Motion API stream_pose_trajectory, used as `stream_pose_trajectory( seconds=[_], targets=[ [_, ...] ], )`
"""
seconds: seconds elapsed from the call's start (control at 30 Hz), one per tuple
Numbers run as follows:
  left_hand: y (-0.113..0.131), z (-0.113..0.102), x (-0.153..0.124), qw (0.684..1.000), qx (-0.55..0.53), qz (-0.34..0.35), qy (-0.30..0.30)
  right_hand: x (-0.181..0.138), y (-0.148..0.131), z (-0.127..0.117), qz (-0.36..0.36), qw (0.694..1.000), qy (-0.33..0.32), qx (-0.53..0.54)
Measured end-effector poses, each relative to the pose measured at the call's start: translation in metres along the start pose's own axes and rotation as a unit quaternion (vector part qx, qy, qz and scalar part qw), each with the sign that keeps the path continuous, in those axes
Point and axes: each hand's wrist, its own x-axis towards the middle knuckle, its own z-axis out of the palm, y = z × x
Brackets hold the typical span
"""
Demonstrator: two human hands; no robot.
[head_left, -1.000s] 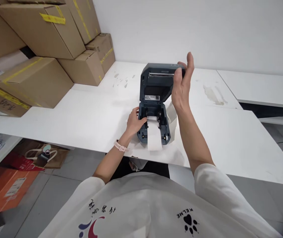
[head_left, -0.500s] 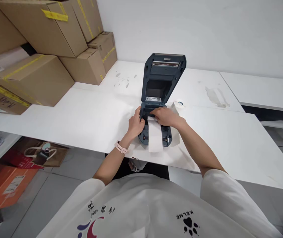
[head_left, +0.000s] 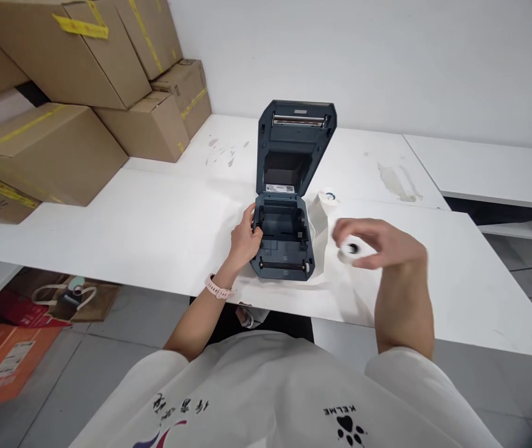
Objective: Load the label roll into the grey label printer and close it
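In the head view, a dark grey label printer (head_left: 282, 254) stands on the white table with its lid (head_left: 297, 140) raised. Its inner bay shows no paper. My left hand (head_left: 246, 239) grips the printer's left side, thumb over the rim and fingers along the outer wall. To the right of the printer, my right hand (head_left: 382, 242) is closed round a small white label roll (head_left: 350, 249) with a dark core hole, held above the table and slightly blurred. Another white roll (head_left: 328, 199) rests behind, beside the printer's right rear, with paper trailing from it.
Cardboard boxes (head_left: 104, 53) with yellow tape are stacked at the table's left end, against the wall. The white table (head_left: 177, 230) runs left to right, its front edge close to my body. Bags and an orange box (head_left: 9, 361) sit lower left.
My right hand has left the printer's bay and moved right, lifting the label roll out with it. The paper strip no longer lies across the printer. My left hand stays on the printer.
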Motion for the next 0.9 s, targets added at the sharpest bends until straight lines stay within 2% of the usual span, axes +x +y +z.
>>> stream_pose_trajectory(
  seconds=[0.07, 0.13, 0.2, 0.27, 0.4, 0.47, 0.57, 0.67, 0.73, 0.9],
  targets=[
    [0.000, 0.001, 0.000, 1.000, -0.010, -0.006, 0.005, -0.050, 0.006, -0.005, 0.029, 0.996, 0.082, 0.019],
    [-0.001, 0.002, 0.000, 1.000, -0.016, -0.011, 0.010, -0.085, 0.016, -0.006, 0.137, 0.982, 0.130, 0.005],
    [-0.003, 0.003, 0.001, 1.000, -0.023, -0.008, 0.012, -0.099, 0.030, -0.005, 0.261, 0.953, 0.151, -0.023],
    [-0.005, 0.004, 0.002, 0.999, -0.032, -0.003, 0.016, -0.091, 0.049, 0.001, 0.326, 0.929, 0.172, -0.036],
    [-0.010, 0.005, 0.003, 0.999, -0.048, 0.003, 0.018, -0.050, 0.089, 0.014, 0.311, 0.916, 0.253, 0.018],
    [-0.009, 0.005, 0.002, 0.999, -0.052, 0.004, 0.015, -0.038, 0.102, 0.015, 0.313, 0.910, 0.266, 0.056],
    [-0.006, 0.005, 0.000, 0.999, -0.043, -0.007, 0.017, -0.036, 0.112, 0.004, 0.313, 0.913, 0.247, 0.091],
    [-0.001, 0.005, -0.001, 0.999, -0.024, -0.016, 0.021, -0.035, 0.121, -0.016, 0.283, 0.908, 0.294, 0.097],
    [0.001, 0.005, -0.001, 1.000, -0.013, -0.017, 0.022, -0.022, 0.129, -0.028, 0.269, 0.906, 0.317, 0.078],
    [0.002, 0.005, -0.001, 1.000, -0.011, -0.013, 0.024, 0.036, 0.135, -0.030, 0.295, 0.920, 0.259, 0.016]
  ],
)
